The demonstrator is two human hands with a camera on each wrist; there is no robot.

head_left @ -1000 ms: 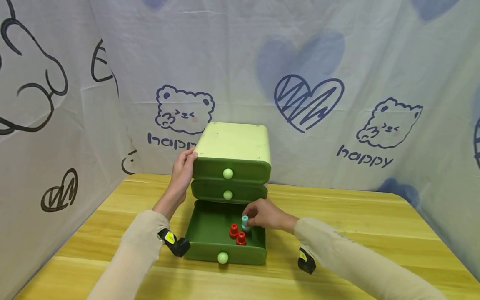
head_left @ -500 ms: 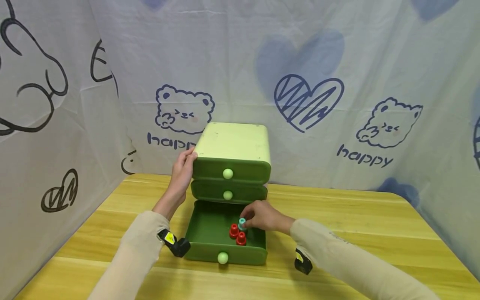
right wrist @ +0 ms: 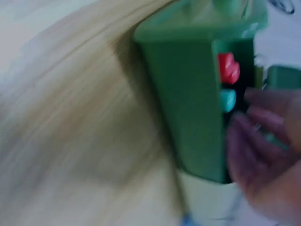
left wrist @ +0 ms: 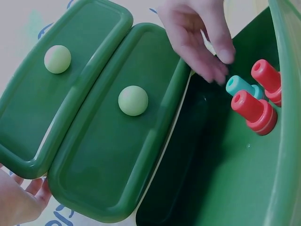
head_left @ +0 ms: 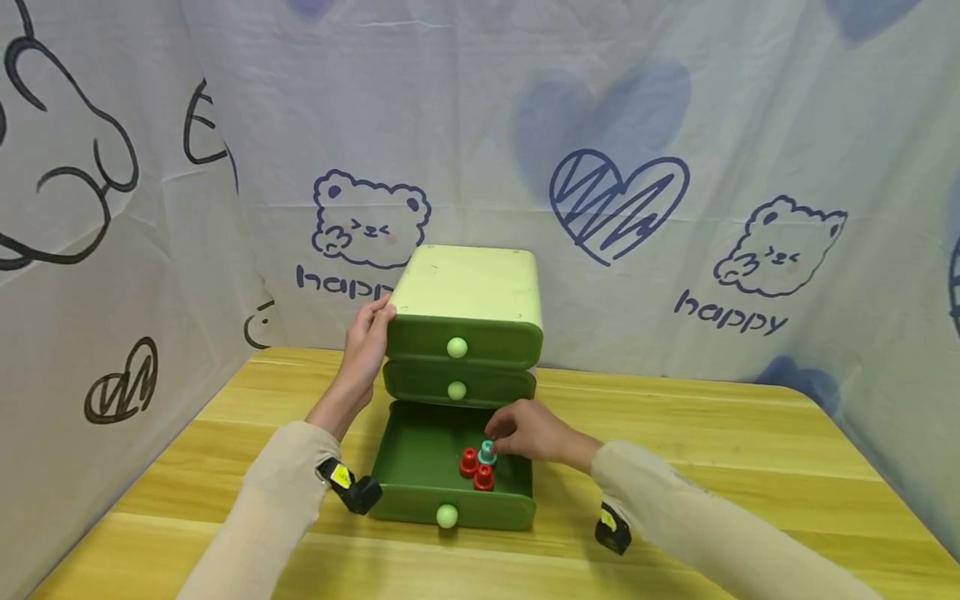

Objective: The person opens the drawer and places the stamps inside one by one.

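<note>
A small drawer cabinet (head_left: pixel 465 283) has a pale green top and dark green fronts. Against its left side rests my left hand (head_left: pixel 366 337), fingers along the wall near the top front corner. The bottom drawer (head_left: pixel 412 450) is pulled out. Inside it, a turquoise peg (head_left: pixel 487 452) with a flared base stands beside two red pegs, the rear one (head_left: pixel 468 462) and the front one (head_left: pixel 483 477). My right hand (head_left: pixel 532 432) hovers just over the drawer's right side; in the left wrist view its fingers (left wrist: pixel 225 52) are apart from the turquoise peg (left wrist: pixel 240 86).
The top drawer (head_left: pixel 495 343) and middle drawer (head_left: pixel 495 385) are pushed in, each with a round pale knob. A wooden table (head_left: pixel 675 433) bears the cabinet. Behind hangs a printed white cloth (head_left: pixel 480 125).
My right hand has lowered the turquoise peg to the drawer floor near the red pegs, let go of it and moved slightly right. My left hand has stayed at the cabinet's side.
</note>
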